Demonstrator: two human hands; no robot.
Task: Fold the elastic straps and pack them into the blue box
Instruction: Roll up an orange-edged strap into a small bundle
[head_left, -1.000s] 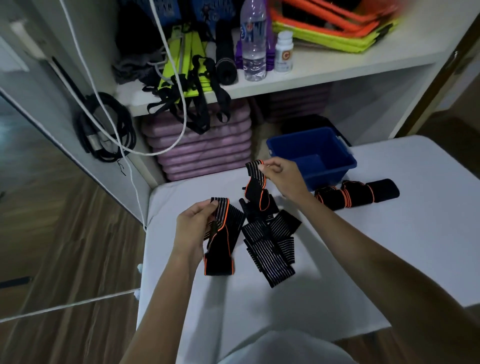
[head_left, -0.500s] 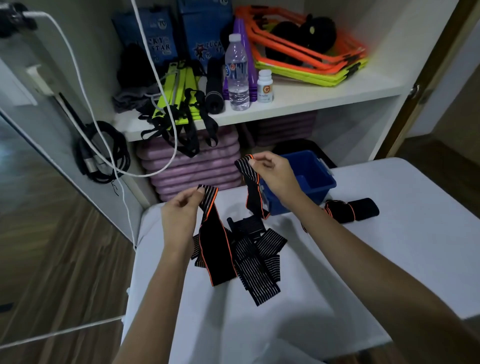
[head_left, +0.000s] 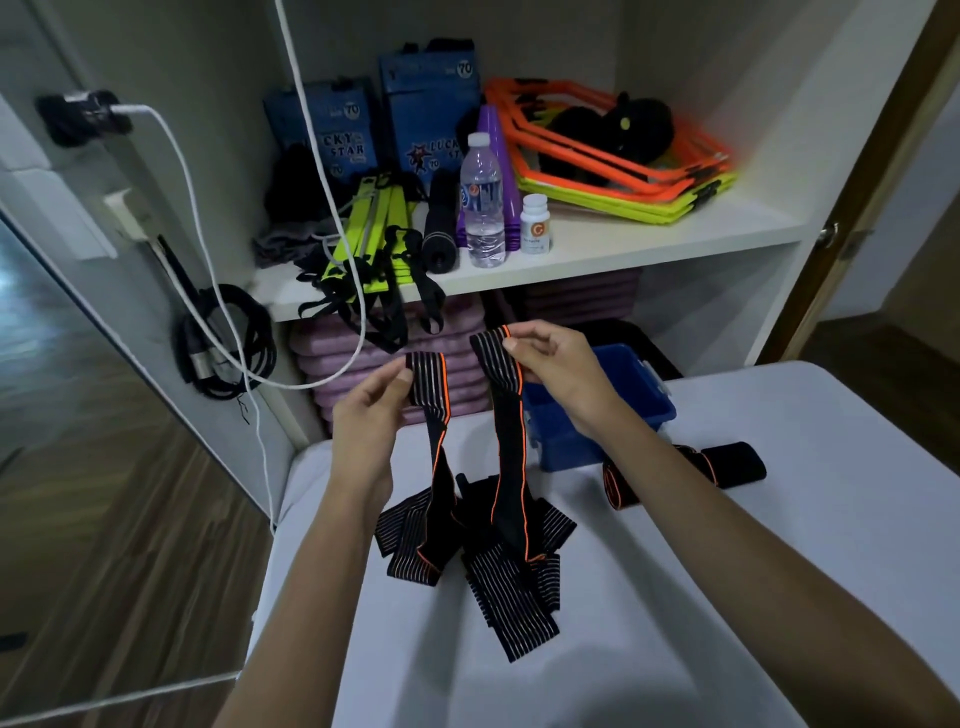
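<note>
The white table (head_left: 779, 571) fills the lower right of the view, and everything here is placed against it. Behind its far edge stands a white shelf (head_left: 597, 254) carrying a water bottle (head_left: 483, 202) and a small white pill bottle (head_left: 536, 224), with stacked purple mats (head_left: 363, 358) below. At the table's far edge sits the blue box (head_left: 613, 410), partly hidden by the right wrist. Just to the right of the box, on the tabletop, lies a rolled strap (head_left: 696, 473), black with orange trim.

Near the middle of the table's left half lies the elastic strap (head_left: 498, 551): black fabric with fine pale stripes on its flat ends and a thin orange edge line along its narrower bands. Its striped ends fan out on the tabletop, while two bands rise from the pile above the table. The left hand (head_left: 369, 410) pinches the top of the left band between thumb and fingers; the right hand (head_left: 556, 364) pinches the top of the right band the same way, slightly higher.

Compared with half a second ago, both hands have lifted the bands higher and pulled them straighter, so more of the strap hangs clear of the table
</note>
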